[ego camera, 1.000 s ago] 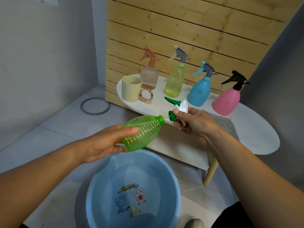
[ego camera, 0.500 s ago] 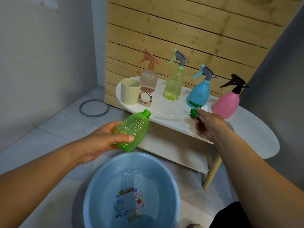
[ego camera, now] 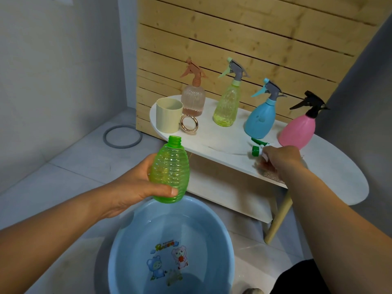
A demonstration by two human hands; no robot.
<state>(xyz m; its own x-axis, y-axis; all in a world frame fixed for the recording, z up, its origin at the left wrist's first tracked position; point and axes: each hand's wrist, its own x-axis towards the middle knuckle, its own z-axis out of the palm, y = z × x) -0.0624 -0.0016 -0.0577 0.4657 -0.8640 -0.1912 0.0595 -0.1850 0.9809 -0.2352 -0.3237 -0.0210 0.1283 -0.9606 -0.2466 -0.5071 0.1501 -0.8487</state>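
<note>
Pale wooden slats back a low white counter on a tiled floor. In front of it the uncapped green bottle is held upright in the air, just above the far rim of the blue basin and close to the counter's front edge. The left hand has its grip clamped round the bottle's ribbed belly, thumb across the front, open neck pointing up. Off to the right, the right hand has its grip closed on the white body of the green spray head, low over the counter and just beside the blue spray bottle and the pink spray bottle; whether the head already rests on the top I cannot tell. As I judge the risks, the thin ribbed plastic may be slick if wet, and a slack grip would drop the bottle into what looks like shallow water in the basin and splash the floor, while too hard a squeeze could buckle it. The spray head, let go near the edge, could roll off or snag the grey cloth under the wrist. A careless sweep of the right arm could tip the pink or blue bottle, both close to the knuckles. The cream cup and gold ring stand well apart from all this.
</note>
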